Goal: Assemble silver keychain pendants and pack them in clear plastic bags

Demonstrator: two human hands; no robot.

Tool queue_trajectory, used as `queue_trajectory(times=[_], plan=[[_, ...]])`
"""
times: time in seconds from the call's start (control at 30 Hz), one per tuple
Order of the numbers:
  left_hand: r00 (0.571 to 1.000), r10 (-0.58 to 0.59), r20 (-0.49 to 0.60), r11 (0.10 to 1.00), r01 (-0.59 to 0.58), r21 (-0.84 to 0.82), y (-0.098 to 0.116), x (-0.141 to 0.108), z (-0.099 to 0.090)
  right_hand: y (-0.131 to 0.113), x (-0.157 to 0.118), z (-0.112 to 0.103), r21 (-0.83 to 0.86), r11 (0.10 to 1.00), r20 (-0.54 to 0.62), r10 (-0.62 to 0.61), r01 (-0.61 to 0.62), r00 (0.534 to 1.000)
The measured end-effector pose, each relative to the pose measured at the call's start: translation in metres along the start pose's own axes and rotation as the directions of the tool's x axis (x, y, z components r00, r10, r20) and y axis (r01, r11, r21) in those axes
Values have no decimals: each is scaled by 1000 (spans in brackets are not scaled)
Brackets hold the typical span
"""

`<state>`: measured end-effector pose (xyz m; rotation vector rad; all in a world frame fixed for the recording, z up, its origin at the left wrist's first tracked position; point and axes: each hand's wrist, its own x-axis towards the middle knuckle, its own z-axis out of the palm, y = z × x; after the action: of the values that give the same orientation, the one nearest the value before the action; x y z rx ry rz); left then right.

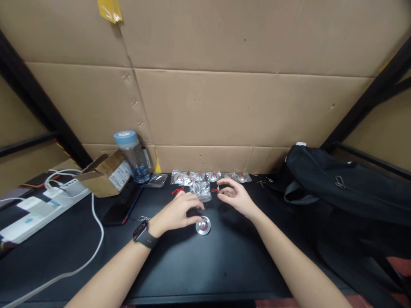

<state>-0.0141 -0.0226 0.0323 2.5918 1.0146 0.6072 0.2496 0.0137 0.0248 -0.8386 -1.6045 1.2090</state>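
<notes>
Silver disc (203, 226) is lying on the black table (205, 269) at 6 o'clock; at its 10, the left hand (180, 209) is arching released, thumb at the rim; at its 1, the right hand (236, 197) is pinching a small silvery piece (218, 188).

No legible txt, box lbl (119, 176) incl.

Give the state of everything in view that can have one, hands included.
Left hand: open, beside the silver disc; contact unclear.
Right hand: fingers closed on a small shiny piece.
Silver disc: flat on the table, unbagged.
Clear packets: discs inside several; seals unclear.
Bottle: standing, lid on, partly filled.
Cardboard box: flaps open.
Power strip: plugs in; power unclear.
</notes>
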Motion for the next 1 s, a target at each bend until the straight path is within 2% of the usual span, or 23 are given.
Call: queue_trajectory(times=[0.07,0.3,0.4,0.5,0.63,0.73,0.8,0.9,1.0], plan=[[996,49,78,999,-47,-28,3,-2,-3,1,-1,1,20,1000,27,8,-9,1000],[987,91,131,996,-91,-11,15,1,12,0,-3,4,67,998,98,7,-14,995],[994,67,89,998,-66,-15,14,-2,10,-3,-4,4,7,1000,125,-24,23,992],[999,4,54,1000,-4,-7,5,-7,-1,-8,-8,8,-107,992,228,-45,71,973],[994,-53,-95,997,57,46,-11,-10,-21,-12,-14,20,-235,965,437,-1,115,900],[981,-63,-184,993,81,91,-18,-11,-28,-11,-16,26,-342,931,522,75,128,850],[978,-72,-197,987,98,125,-22,-10,-24,-9,-16,28,-431,883,539,85,188,838],[978,-84,-192,978,118,173,-28,-9,-8,-8,-17,28,-491,818,583,54,299,811],[979,-100,-178,975,133,179,-33,-7,9,-9,-19,30,-524,781,618,75,339,783]])
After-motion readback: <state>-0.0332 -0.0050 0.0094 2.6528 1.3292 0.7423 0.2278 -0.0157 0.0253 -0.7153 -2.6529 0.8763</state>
